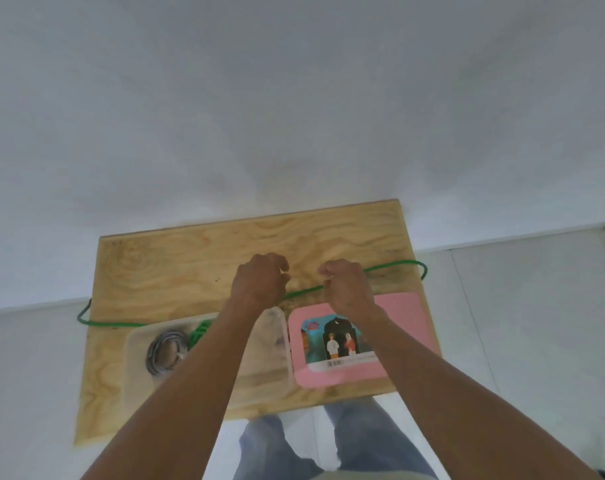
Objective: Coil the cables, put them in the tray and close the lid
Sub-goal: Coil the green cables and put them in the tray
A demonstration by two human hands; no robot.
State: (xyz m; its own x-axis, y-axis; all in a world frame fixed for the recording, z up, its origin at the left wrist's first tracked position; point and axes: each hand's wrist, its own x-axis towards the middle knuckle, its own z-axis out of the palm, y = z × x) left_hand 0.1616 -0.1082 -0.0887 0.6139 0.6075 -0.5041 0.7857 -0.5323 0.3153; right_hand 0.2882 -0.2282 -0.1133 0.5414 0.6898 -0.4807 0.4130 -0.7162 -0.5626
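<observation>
A plywood tabletop with a swirling pale grain fills the middle of the view, its far edge set against a plain white wall and its sides bordered by a white tiled floor. The person stands at the near edge, with blue trouser legs showing below the board. Both bare forearms reach out over the table. The left hand and the right hand are curled into loose fists near each other above the centre of the board, each closed on the green cable, which runs taut between them. From the right hand the cable arcs out to the right edge of the table and loops back; on the left it trails along the board and curls over the left edge. A clear plastic tray sits on the near left part of the table, under the left forearm, and holds a coiled grey cable with a bunch of green cable just beside it. To the right of the tray, touching or almost touching it, lies the pink lid, flat on the wood, with a picture label on its top; the right wrist crosses over it.
</observation>
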